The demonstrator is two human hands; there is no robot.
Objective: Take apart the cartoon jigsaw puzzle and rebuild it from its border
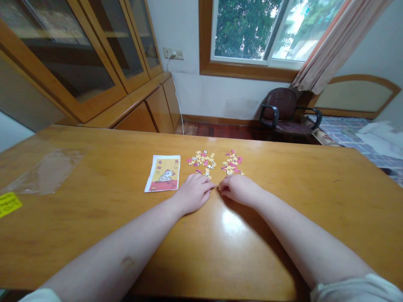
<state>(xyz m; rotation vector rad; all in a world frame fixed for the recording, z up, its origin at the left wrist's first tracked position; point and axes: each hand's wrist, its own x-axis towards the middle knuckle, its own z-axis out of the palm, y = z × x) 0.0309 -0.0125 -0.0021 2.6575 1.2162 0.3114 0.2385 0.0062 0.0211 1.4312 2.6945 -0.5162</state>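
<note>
Two loose clusters of jigsaw pieces in yellow, pink and white lie on the table: a left pile (201, 159) and a right pile (232, 162). My left hand (195, 193) rests palm down just below the left pile, its fingers stretched out toward the right. Facing it, my right hand (237, 188) is closed in a pinch at a small yellow puzzle piece (219, 188), partly hidden by the fingers. Beside my left hand lies a picture card (164, 173) showing a white cartoon animal on yellow and pink.
The wooden table (283, 235) spans the view. A clear plastic bag (52, 172) and a yellow label (9, 204) lie at its left. Beyond the far edge stand a glass-door cabinet (126, 96), an office chair (283, 111) and a bed (355, 130).
</note>
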